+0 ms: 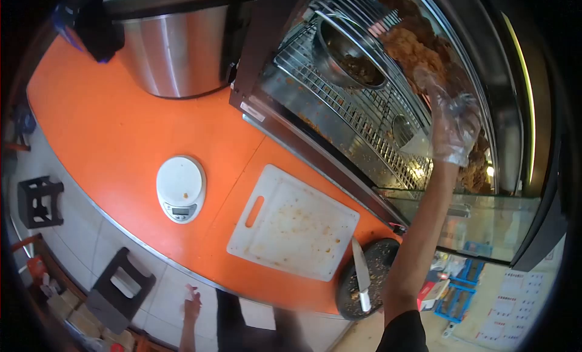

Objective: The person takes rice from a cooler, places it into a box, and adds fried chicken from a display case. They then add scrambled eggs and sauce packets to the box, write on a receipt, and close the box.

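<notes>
My right hand point(451, 124), in a clear plastic glove, reaches into the glass-fronted display cabinet point(276, 118). Its fingers are at the lower end of a brown piece of fried chicken point(412, 49), with a fingertip pressed on the crust; the glove hides part of the hold. More browned pieces lie around and behind the hand. A metal bowl point(324, 64) with dark crumbs stands on the wire rack point(339, 112) to the left of it. My left hand point(193, 303) is bare, open and away from everything, low beside the orange counter's edge.
On the orange counter point(121, 140) are a white kitchen scale point(180, 182), a stained white cutting board point(291, 224) and a large steel pot point(176, 55). A knife point(361, 273) lies across a dark round board point(382, 261). Black stools point(121, 288) stand on the tiled floor.
</notes>
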`<state>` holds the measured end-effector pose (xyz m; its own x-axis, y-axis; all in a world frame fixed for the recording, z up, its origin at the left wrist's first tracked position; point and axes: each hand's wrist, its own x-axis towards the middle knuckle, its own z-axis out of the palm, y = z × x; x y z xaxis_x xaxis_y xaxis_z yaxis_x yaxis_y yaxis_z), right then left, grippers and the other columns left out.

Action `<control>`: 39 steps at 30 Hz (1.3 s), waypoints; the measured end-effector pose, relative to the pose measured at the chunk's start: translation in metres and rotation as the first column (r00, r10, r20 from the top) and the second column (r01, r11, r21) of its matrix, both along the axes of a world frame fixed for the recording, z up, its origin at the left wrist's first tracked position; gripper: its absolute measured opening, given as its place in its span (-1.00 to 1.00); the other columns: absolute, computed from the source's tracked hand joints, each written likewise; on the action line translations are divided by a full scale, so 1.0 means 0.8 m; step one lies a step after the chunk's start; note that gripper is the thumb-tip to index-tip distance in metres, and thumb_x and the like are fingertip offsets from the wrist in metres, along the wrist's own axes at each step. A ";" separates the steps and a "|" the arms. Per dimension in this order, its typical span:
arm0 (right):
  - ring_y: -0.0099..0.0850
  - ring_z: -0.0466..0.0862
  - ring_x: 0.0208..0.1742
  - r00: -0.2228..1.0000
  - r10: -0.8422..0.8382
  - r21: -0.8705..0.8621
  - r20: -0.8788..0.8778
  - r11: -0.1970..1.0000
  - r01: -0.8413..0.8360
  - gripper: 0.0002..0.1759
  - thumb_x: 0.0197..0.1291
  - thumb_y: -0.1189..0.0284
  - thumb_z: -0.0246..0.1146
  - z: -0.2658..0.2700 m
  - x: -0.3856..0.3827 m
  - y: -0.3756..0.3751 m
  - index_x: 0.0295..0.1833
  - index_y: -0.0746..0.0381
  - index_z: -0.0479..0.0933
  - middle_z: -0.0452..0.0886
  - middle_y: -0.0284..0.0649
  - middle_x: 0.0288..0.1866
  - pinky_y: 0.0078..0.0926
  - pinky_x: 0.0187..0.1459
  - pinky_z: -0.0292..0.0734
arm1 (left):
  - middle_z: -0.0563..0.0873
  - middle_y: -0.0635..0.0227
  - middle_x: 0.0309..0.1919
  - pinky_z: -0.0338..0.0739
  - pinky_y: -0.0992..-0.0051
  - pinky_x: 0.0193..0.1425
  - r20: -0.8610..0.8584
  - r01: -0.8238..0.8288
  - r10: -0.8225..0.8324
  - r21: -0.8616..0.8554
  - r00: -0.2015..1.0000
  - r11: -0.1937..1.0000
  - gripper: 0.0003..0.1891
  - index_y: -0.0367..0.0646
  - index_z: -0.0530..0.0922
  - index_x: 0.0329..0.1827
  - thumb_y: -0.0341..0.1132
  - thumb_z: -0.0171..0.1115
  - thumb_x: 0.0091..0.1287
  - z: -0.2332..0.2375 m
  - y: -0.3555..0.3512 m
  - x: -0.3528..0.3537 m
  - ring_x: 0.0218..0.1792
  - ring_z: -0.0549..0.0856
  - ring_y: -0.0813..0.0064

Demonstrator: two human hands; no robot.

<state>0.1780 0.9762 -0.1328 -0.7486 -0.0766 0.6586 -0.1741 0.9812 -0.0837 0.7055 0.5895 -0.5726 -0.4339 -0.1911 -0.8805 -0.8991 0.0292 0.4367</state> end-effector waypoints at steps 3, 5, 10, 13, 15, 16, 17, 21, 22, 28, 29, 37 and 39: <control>-0.14 0.65 0.08 0.959 0.218 0.350 -0.183 0.926 -0.144 -0.58 0.35 0.23 0.23 0.003 -0.019 0.010 0.11 0.35 0.53 0.65 0.04 0.05 -0.28 0.12 0.51 | 0.57 0.37 -0.38 0.45 0.48 -0.45 -0.004 0.032 -0.032 0.003 0.999 0.999 -0.60 -0.17 0.39 0.30 -0.29 0.08 0.44 -0.003 0.014 0.004 -0.53 0.48 0.59; 0.01 0.56 0.19 0.989 0.149 0.315 0.000 0.938 -0.141 -0.57 0.40 0.25 0.16 0.020 -0.014 -0.036 0.23 0.31 0.49 0.57 0.11 0.19 -0.17 0.23 0.43 | 0.59 0.35 -0.34 0.45 0.47 -0.44 -0.005 0.019 -0.018 0.052 1.000 0.998 -0.61 -0.17 0.39 0.30 -0.31 0.08 0.43 -0.007 0.022 0.007 -0.52 0.49 0.58; 0.08 0.55 0.19 0.978 0.127 0.539 0.166 0.819 -0.198 -0.60 0.42 0.36 0.07 0.021 -0.049 -0.106 0.26 0.31 0.46 0.55 0.06 0.23 -0.08 0.21 0.42 | 0.61 0.34 -0.24 0.46 0.49 -0.43 -0.085 -0.084 0.091 0.084 0.992 0.993 -0.62 -0.15 0.38 0.29 -0.36 0.08 0.44 -0.034 0.045 0.025 -0.50 0.49 0.60; 0.06 0.56 0.18 0.920 -0.186 0.738 0.345 0.659 -0.143 -0.56 0.36 0.34 0.10 0.020 -0.119 -0.120 0.30 0.28 0.43 0.55 0.04 0.24 -0.09 0.19 0.44 | 0.61 0.36 -0.22 0.46 0.51 -0.44 -0.065 -0.057 0.062 0.077 0.996 0.995 -0.64 -0.14 0.38 0.29 -0.37 0.06 0.45 -0.031 0.045 0.018 -0.51 0.48 0.62; 0.04 0.56 0.19 0.871 -0.280 0.744 0.403 0.654 -0.134 -0.55 0.34 0.33 0.10 0.013 -0.158 -0.132 0.29 0.27 0.43 0.55 0.03 0.23 -0.10 0.20 0.43 | 0.61 0.38 -0.22 0.45 0.52 -0.44 -0.088 -0.080 0.091 0.117 0.992 0.990 -0.65 -0.12 0.39 0.28 -0.36 0.06 0.46 -0.038 0.046 0.017 -0.52 0.46 0.63; 0.03 0.56 0.19 0.861 -0.289 0.717 0.419 0.687 -0.118 -0.54 0.33 0.33 0.10 0.010 -0.177 -0.138 0.29 0.27 0.43 0.55 0.03 0.23 -0.10 0.20 0.43 | 0.57 0.42 -0.27 0.43 0.56 -0.49 -0.105 -0.090 0.106 0.146 0.989 0.985 -0.61 -0.13 0.38 0.30 -0.26 0.08 0.45 -0.035 0.049 0.013 -0.51 0.46 0.66; 0.02 0.56 0.20 0.851 -0.294 0.681 0.436 0.726 -0.098 -0.54 0.32 0.32 0.11 0.007 -0.192 -0.142 0.28 0.27 0.44 0.55 0.03 0.23 -0.11 0.21 0.43 | 0.53 0.47 -0.32 0.40 0.59 -0.54 -0.123 -0.088 0.110 0.167 0.986 0.982 -0.57 -0.14 0.37 0.31 -0.17 0.11 0.45 -0.032 0.042 0.011 -0.50 0.46 0.68; -0.01 0.55 0.22 0.822 -0.309 0.563 0.479 0.827 -0.017 -0.52 0.29 0.30 0.12 0.005 -0.232 -0.149 0.27 0.25 0.44 0.56 0.02 0.22 -0.13 0.23 0.42 | 0.60 0.32 -0.13 0.45 0.60 -0.48 -0.142 -0.044 0.064 0.137 0.988 0.990 -0.56 -0.18 0.24 0.41 -0.27 -0.04 0.52 -0.050 0.029 0.011 -0.52 0.44 0.66; -0.02 0.55 0.22 0.817 -0.314 0.543 0.484 0.840 0.002 -0.52 0.28 0.29 0.12 0.006 -0.232 -0.151 0.27 0.25 0.45 0.56 0.02 0.22 -0.13 0.23 0.42 | 0.60 0.31 -0.11 0.46 0.60 -0.47 -0.126 -0.095 0.121 0.194 0.985 0.976 -0.55 -0.19 0.23 0.41 -0.26 -0.04 0.52 -0.051 0.015 0.006 -0.52 0.45 0.65; -0.07 0.55 0.25 0.784 -0.368 0.456 0.500 0.882 0.123 -0.49 0.22 0.26 0.14 0.019 -0.200 -0.161 0.25 0.24 0.46 0.56 0.01 0.20 -0.16 0.26 0.40 | 0.51 0.47 -0.42 0.41 0.62 -0.49 -0.154 -0.225 0.239 0.101 0.959 0.969 -0.63 -0.19 0.36 0.28 -0.20 -0.05 0.51 -0.025 -0.027 0.005 -0.52 0.47 0.66; -0.08 0.54 0.25 0.783 -0.370 0.437 0.501 0.888 0.140 -0.49 0.21 0.25 0.14 0.019 -0.193 -0.165 0.24 0.23 0.46 0.57 0.01 0.20 -0.17 0.26 0.40 | 0.47 0.49 -0.47 0.40 0.62 -0.50 -0.135 -0.228 0.241 0.109 0.961 0.968 -0.64 -0.18 0.38 0.25 -0.19 -0.05 0.51 0.004 -0.032 -0.019 -0.53 0.46 0.67; -0.11 0.70 -0.10 0.985 -0.082 0.310 0.149 0.950 0.033 -0.72 0.21 0.37 0.07 -0.073 -0.210 -0.145 -0.15 0.20 0.67 0.71 -0.06 -0.21 -0.16 0.04 0.55 | 0.50 0.44 -0.40 0.42 0.60 -0.54 0.014 -0.186 0.187 0.182 0.982 0.966 -0.62 -0.20 0.33 0.27 -0.24 -0.03 0.47 0.002 -0.040 -0.012 -0.52 0.49 0.68; -0.11 0.70 -0.10 0.995 -0.058 0.310 0.084 0.950 0.029 -0.72 0.21 0.37 0.07 -0.080 -0.201 -0.150 -0.15 0.20 0.67 0.71 -0.06 -0.21 -0.16 0.04 0.54 | 0.51 0.39 -0.26 0.47 0.57 -0.51 -0.047 -0.152 0.161 0.152 0.986 0.977 -0.57 -0.18 0.29 0.31 -0.28 0.03 0.41 -0.022 -0.040 0.007 -0.51 0.50 0.63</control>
